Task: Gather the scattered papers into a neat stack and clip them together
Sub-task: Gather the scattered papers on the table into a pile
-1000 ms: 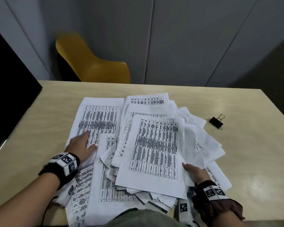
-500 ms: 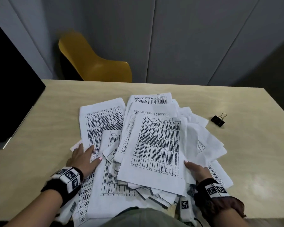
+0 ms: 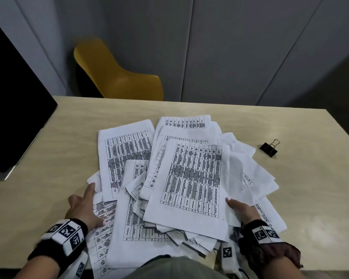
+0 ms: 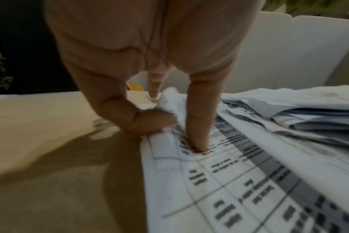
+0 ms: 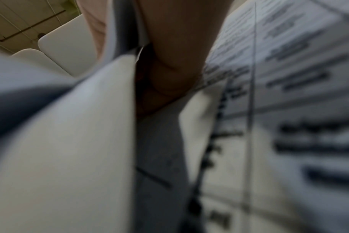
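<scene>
White papers [image 3: 191, 178] — both edges hand-flanked

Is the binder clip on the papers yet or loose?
Loose. The binder clip lies alone on the table, right of the papers, touching none.

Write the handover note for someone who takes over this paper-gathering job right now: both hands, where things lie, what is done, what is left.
Left hand: pinching the left edge of the papers, one finger pressing a sheet.
Right hand: fingers tucked in the pile's right side; grip unclear.
Papers lie overlapping and crooked on the table; the clip lies apart to the right, untouched.
Done: sheets partly gathered.
Left: square the stack, clip it.
</scene>
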Available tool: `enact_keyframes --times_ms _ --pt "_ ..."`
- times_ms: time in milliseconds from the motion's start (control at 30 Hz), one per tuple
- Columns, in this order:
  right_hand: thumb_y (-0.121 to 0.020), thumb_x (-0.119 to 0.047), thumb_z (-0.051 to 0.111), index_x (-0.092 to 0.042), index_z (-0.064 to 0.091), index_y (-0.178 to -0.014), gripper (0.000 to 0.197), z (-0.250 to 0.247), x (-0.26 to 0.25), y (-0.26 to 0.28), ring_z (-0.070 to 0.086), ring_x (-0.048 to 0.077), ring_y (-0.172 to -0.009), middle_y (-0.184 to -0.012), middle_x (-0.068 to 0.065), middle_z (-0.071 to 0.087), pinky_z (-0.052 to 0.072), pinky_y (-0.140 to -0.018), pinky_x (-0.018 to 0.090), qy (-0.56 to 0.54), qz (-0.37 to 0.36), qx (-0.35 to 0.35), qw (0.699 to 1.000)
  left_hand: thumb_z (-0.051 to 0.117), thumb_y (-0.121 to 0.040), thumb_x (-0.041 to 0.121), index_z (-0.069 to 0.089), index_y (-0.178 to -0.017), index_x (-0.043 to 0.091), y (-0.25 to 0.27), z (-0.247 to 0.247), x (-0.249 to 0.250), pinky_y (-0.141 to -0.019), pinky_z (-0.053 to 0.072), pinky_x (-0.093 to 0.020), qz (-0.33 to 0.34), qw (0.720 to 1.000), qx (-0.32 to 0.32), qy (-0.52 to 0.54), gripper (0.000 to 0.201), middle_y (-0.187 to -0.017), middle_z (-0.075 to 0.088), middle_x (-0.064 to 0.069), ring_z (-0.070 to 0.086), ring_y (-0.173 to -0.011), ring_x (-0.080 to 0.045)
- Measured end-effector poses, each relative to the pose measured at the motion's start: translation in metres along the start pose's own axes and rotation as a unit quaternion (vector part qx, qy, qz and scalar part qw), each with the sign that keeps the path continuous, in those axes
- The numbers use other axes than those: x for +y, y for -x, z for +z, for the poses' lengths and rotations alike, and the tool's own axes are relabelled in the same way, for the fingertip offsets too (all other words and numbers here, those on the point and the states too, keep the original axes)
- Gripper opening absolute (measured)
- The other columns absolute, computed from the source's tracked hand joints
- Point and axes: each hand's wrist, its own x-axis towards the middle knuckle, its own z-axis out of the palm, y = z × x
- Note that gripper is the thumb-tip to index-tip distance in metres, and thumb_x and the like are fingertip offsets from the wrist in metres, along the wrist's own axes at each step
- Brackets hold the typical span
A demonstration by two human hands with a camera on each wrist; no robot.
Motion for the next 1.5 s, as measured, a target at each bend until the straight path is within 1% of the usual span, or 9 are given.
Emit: enact_keyframes --times_ms 300,533,600,667,800,933,1033,1300,1500 --pt "-0.053 -0.018 0.084 0.006 0.060 -0.113 0.068 -0.004 0.004 -0.008 0.065 0.029 -0.067 -0.071 0.009 0.071 0.052 -0.063 0.034 -0.010 0.004 -0.001 1.000 0.066 -0.074 0.000 0.055 -0.115 0.011 -0.033 -0.023 0.022 -0.073 0.044 -0.028 0.082 0.978 0.146 0.123 0.044 -0.113 0.066 -0.018 0.061 -0.085 -0.030" --pt "-0.035 -0.023 0.087 0.003 0.060 -0.112 0.086 -0.003 0.005 -0.007 0.066 0.025 -0.060 -0.077 0.011 0.070 0.052 -0.059 0.030 0.000 -0.011 -0.015 1.000 0.073 -0.076 0.015 0.046 -0.127 0.014 -0.056 -0.027 0.031 -0.100 0.041 -0.041 0.014 0.911 0.250 0.329 0.058 -0.122 0.059 -0.020 0.056 -0.112 -0.036" --pt "-0.059 -0.013 0.081 0.004 0.058 -0.115 0.063 -0.003 0.004 -0.007 0.066 0.022 -0.051 -0.066 0.006 0.071 0.053 -0.050 0.028 -0.025 -0.004 -0.013 1.000 0.073 -0.076 0.020 0.048 -0.125 0.010 -0.048 -0.019 0.029 -0.102 0.038 -0.043 -0.011 0.921 0.265 0.285 0.056 -0.121 0.059 -0.022 0.052 -0.114 -0.040" --pt "-0.068 -0.010 0.077 0.004 0.058 -0.114 0.052 -0.004 0.001 -0.006 0.067 0.022 -0.052 -0.063 0.005 0.072 0.055 -0.049 0.030 -0.043 0.001 -0.013 0.999 0.071 -0.079 0.022 0.046 -0.128 0.007 -0.038 -0.006 0.030 -0.098 0.040 -0.041 0.001 0.943 0.216 0.254 0.057 -0.120 0.059 -0.023 0.054 -0.112 -0.040" --pt "-0.010 -0.037 0.092 0.001 0.062 -0.110 0.111 -0.003 0.005 -0.007 0.068 0.030 -0.070 -0.087 0.018 0.072 0.054 -0.077 0.049 -0.020 -0.008 -0.039 0.999 0.072 -0.077 0.030 0.037 -0.134 0.007 -0.032 0.010 0.039 -0.100 0.041 -0.039 0.003 0.964 0.125 0.233 0.072 -0.127 0.056 -0.024 0.054 -0.115 -0.039" --pt "-0.064 -0.006 0.075 0.006 0.060 -0.111 0.051 -0.005 -0.001 -0.002 0.068 0.022 -0.053 -0.062 0.004 0.072 0.056 -0.062 0.033 -0.031 0.003 -0.039 0.999 0.070 -0.079 0.025 0.051 -0.119 0.003 -0.035 0.010 0.053 -0.091 0.044 -0.035 -0.016 0.961 0.092 0.259 0.049 -0.117 0.063 -0.018 0.059 -0.105 -0.035" --pt "-0.044 -0.016 0.085 0.004 0.062 -0.108 0.071 -0.004 0.000 -0.003 0.069 0.024 -0.057 -0.066 0.006 0.073 0.054 -0.073 0.039 -0.019 0.000 -0.042 0.999 0.063 -0.085 0.016 0.059 -0.112 0.001 -0.032 0.012 0.057 -0.088 0.043 -0.033 0.026 0.967 0.068 0.245 0.032 -0.115 0.065 -0.019 0.060 -0.103 -0.034" --pt "-0.080 -0.004 0.063 0.002 0.061 -0.098 0.019 -0.005 -0.005 0.004 0.067 0.022 -0.049 -0.057 0.005 0.071 0.056 -0.046 0.028 -0.037 0.029 -0.035 0.998 0.058 -0.090 0.013 0.060 -0.116 0.002 -0.012 0.010 0.039 -0.087 0.039 -0.030 0.062 0.960 0.004 0.273 0.028 -0.118 0.063 -0.015 0.055 -0.100 -0.025" --pt "-0.010 -0.029 0.090 0.003 0.064 -0.103 0.102 -0.006 0.001 -0.003 0.069 0.032 -0.069 -0.097 0.024 0.069 0.055 -0.077 0.044 -0.014 0.021 -0.039 0.999 0.065 -0.080 0.012 0.065 -0.080 0.009 0.008 0.023 0.036 -0.065 0.047 -0.028 0.099 0.956 -0.095 0.258 0.003 -0.066 0.069 0.002 0.061 -0.073 -0.020"
